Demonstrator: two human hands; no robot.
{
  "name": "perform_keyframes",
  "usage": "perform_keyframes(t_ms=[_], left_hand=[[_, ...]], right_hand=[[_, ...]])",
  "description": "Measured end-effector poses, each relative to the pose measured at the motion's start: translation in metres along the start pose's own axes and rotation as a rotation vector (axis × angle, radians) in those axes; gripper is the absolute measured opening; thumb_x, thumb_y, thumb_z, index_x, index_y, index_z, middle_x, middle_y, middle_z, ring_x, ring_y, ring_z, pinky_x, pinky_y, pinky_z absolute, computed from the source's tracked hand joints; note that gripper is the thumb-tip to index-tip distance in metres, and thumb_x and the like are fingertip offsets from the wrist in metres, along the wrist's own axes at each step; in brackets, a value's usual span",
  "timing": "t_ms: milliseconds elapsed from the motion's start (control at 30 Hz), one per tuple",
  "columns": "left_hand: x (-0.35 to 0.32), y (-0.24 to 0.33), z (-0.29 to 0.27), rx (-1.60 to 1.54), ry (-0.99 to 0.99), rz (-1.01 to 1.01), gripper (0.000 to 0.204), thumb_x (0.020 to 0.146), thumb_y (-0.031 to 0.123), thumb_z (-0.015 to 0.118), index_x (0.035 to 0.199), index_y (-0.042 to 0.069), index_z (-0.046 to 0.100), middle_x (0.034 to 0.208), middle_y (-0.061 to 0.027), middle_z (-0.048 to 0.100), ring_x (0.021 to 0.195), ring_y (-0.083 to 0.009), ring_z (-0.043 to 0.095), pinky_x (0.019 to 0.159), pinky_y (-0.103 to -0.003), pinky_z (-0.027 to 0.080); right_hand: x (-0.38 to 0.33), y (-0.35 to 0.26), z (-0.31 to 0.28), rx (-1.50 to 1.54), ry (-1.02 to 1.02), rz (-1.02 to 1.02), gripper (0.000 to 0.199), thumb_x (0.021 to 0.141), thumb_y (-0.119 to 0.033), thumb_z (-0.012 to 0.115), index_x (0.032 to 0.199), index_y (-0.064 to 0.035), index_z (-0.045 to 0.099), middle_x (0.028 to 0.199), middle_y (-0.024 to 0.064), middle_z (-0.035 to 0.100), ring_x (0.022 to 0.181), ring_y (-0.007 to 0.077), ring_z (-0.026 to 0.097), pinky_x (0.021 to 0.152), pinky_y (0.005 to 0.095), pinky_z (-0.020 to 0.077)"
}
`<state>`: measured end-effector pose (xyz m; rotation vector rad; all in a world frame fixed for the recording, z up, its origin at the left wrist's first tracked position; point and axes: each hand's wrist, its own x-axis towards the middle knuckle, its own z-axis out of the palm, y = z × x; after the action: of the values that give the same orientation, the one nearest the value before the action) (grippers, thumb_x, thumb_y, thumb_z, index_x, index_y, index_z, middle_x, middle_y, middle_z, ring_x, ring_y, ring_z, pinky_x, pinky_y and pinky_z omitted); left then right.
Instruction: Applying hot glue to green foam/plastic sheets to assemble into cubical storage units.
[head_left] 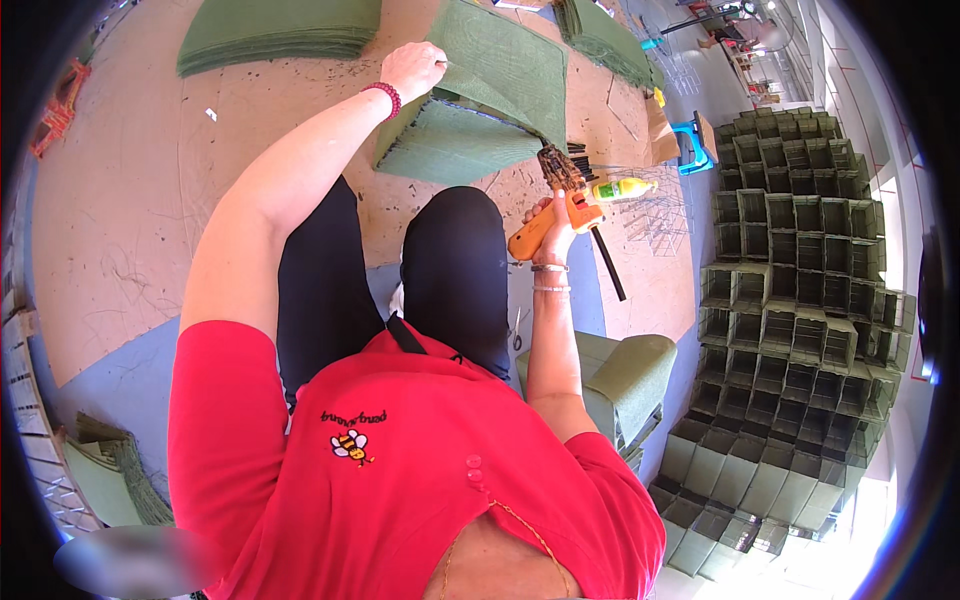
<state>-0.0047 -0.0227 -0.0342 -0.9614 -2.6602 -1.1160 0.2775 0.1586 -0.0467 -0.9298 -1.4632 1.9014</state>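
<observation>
In front of my knees stands a green woven box (pixel 462 138), tilted, with a green flap (pixel 505 68) over its top. My left hand (pixel 412 70) is closed, its fingers pinching the flap's left edge. Held in my right hand (pixel 553 228) is an orange hot glue gun (pixel 533 236) with a grimy brown front. Its nozzle touches or nearly touches the box's right corner; I cannot tell which. A black glue stick (pixel 609 266) sticks out of its back. Beside the gun lies a yellow-green bottle (pixel 622 189).
Stacked green sheets (pixel 280 35) lie at the far left, more sheets (pixel 605 42) at the far right. Several black sticks (pixel 580 160) and wire frames (pixel 655 222) lie near the bottle. A blue stool (pixel 692 145) stands to the right, before a tall stack of green boxes (pixel 790 280).
</observation>
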Motion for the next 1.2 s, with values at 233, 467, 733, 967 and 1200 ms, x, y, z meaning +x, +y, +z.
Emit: perform_keyframes(t_ms=[233,467,733,967,1200], left_hand=[[0.000,-0.002,0.002,0.002,-0.002,-0.011,0.021,0.081,0.023,0.053,0.090,0.013,0.069,0.093,-0.0115,0.065,0.088,-0.0307,0.060,0.076,-0.040,0.047],[0.001,-0.002,0.005,-0.010,0.003,-0.015,0.021,0.081,0.023,0.053,0.089,0.012,0.069,0.093,-0.0118,0.065,0.087,-0.0313,0.060,0.075,-0.041,0.047],[-0.001,-0.002,0.005,-0.011,0.057,0.028,0.021,0.080,0.022,0.053,0.088,0.012,0.070,0.089,-0.0126,0.065,0.085,-0.0312,0.061,0.075,-0.041,0.047],[-0.001,0.000,0.003,-0.036,0.031,-0.006,0.021,0.081,0.022,0.053,0.087,0.012,0.070,0.088,-0.0128,0.065,0.084,-0.0311,0.061,0.074,-0.041,0.047],[-0.003,0.003,0.001,-0.011,0.040,0.015,0.021,0.081,0.022,0.054,0.088,0.012,0.070,0.090,-0.0127,0.065,0.087,-0.0311,0.060,0.076,-0.041,0.047]], right_hand=[[-0.006,-0.001,0.006,-0.011,-0.040,0.051,0.034,0.088,-0.037,0.055,0.075,-0.0063,0.047,0.060,0.0049,0.047,0.050,0.0187,0.048,0.049,0.0305,0.0426],[-0.005,0.000,0.006,0.055,0.002,0.063,0.034,0.088,-0.036,0.056,0.076,-0.0063,0.047,0.060,0.0049,0.047,0.050,0.0187,0.048,0.049,0.0301,0.0423],[-0.005,0.005,0.009,-0.006,-0.037,0.008,0.033,0.087,-0.036,0.057,0.076,-0.0064,0.047,0.061,0.0044,0.047,0.050,0.0179,0.048,0.049,0.0289,0.0417],[-0.009,0.008,0.015,-0.013,-0.079,0.024,0.033,0.086,-0.036,0.058,0.077,-0.0071,0.047,0.062,0.0042,0.047,0.051,0.0173,0.048,0.050,0.0284,0.0413],[-0.008,0.009,0.015,0.011,-0.100,0.055,0.032,0.087,-0.035,0.057,0.077,-0.0073,0.046,0.062,0.0041,0.046,0.052,0.0172,0.047,0.050,0.0289,0.0417]])
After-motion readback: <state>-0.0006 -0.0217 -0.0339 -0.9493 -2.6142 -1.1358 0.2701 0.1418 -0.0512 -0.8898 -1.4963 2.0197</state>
